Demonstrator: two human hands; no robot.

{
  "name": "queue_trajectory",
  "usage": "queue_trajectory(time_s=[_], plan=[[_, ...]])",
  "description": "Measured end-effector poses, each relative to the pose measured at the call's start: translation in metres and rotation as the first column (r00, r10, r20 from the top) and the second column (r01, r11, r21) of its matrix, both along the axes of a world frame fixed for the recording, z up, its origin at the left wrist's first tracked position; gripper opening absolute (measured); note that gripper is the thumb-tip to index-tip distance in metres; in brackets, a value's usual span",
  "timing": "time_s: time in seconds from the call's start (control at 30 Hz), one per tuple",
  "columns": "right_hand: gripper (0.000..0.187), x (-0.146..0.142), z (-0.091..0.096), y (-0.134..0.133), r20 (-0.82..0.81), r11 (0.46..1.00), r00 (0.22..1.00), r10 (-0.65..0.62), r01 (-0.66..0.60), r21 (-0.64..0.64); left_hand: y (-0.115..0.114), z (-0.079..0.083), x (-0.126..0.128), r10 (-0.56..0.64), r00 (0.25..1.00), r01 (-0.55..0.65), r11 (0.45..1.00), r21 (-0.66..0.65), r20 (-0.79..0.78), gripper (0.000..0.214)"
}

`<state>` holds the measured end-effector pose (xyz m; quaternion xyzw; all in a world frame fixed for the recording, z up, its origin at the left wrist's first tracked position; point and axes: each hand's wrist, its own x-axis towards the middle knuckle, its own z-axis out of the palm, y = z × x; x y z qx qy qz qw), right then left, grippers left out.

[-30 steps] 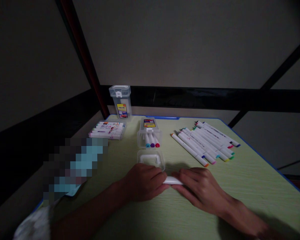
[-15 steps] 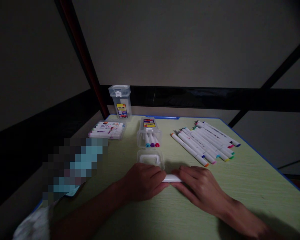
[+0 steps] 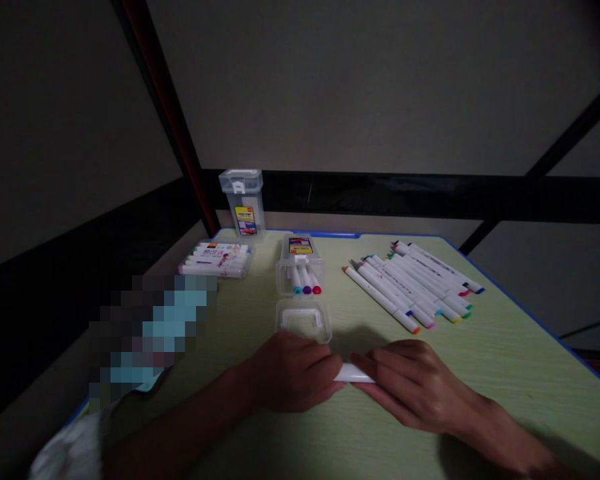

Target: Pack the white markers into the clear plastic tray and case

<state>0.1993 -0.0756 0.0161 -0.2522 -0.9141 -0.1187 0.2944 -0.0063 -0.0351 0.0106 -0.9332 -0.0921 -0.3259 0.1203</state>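
White marker (image 3: pixel 354 373) at dial centre, my left hand (image 3: pixel 300 373) and right hand (image 3: pixel 417 383) pinching it, both ends hidden! Clear box (image 3: pixel 300 245) at eleven: three capped pens (image 3: pixel 307 277), far ends obscured. Flat case (image 3: pixel 223 254) at ten, pens inside; nine o'clock's pixelated patch (image 3: pixel 170 327), unreadable.

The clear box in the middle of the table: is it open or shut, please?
Open: the clear box lies on its side, its lid resting in front, three markers showing inside.

The white marker (image 3: pixel 356 373) sits crosswise — both ends inside fingers (image 3: pixel 324 368).
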Motion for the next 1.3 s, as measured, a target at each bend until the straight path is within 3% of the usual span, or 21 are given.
queue_trajectory(time_s=[0.23, 0.7, 1.1, 1.3], plan=[[0.017, 0.003, 0.005, -0.002, 0.027, 0.998, 0.999, 0.042, -0.044, 0.045, -0.002, 0.002, -0.001, 0.004, 1.0, -0.004, 1.0, -0.001, -0.027, 0.023], [0.025, 0.006, 0.01, -0.005, 0.076, 0.987, 0.991, 0.107, -0.097, -0.131, -0.002, 0.0, -0.002, -0.01, 0.999, 0.01, 1.0, 0.015, -0.046, 0.019], [0.029, -0.004, -0.001, -0.002, 0.195, 0.974, 0.981, -0.001, 0.045, -0.221, 0.001, -0.006, -0.002, 0.02, 0.979, -0.021, 1.0, -0.004, -0.204, 0.016], [0.031, -0.005, 0.0, -0.003, 0.162, 0.985, 0.987, -0.012, 0.039, -0.166, 0.001, -0.005, -0.002, 0.017, 0.979, -0.017, 1.0, 0.001, -0.205, 0.017]])
